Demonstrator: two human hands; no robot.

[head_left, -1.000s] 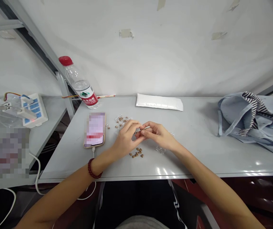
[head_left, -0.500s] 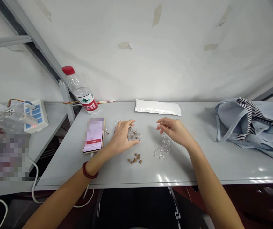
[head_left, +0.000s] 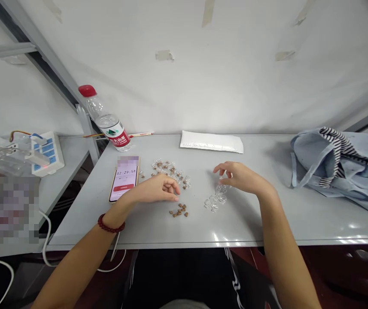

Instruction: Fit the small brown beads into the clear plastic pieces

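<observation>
My left hand (head_left: 160, 188), with a dark red bead bracelet at its wrist, hovers between two groups of small pieces. Its fingers are loosely bent, the thumb sits apart, and nothing shows between them. Just below lie several small brown pieces (head_left: 179, 210) in a loose cluster. Behind it spreads a scatter of clear plastic pieces with brown bits (head_left: 172, 168), partly hidden by the hand. On the right, my right hand (head_left: 239, 177) hangs over a heap of clear plastic pieces (head_left: 215, 201), fingers curved and apart, with no object visible in them.
A phone (head_left: 124, 178) showing a timer lies left of the pieces, a cable running from it. Behind it stands a red-capped water bottle (head_left: 111, 124). A white flat packet (head_left: 211, 141) rests near the wall. A light blue bag (head_left: 357, 167) occupies the right; a power strip (head_left: 47, 154), the left.
My left hand has drawn back from the mixed scatter toward me, its fingers curling in, uncovering more pieces. My right hand has shifted slightly right and lower. The view has tilted slightly.
</observation>
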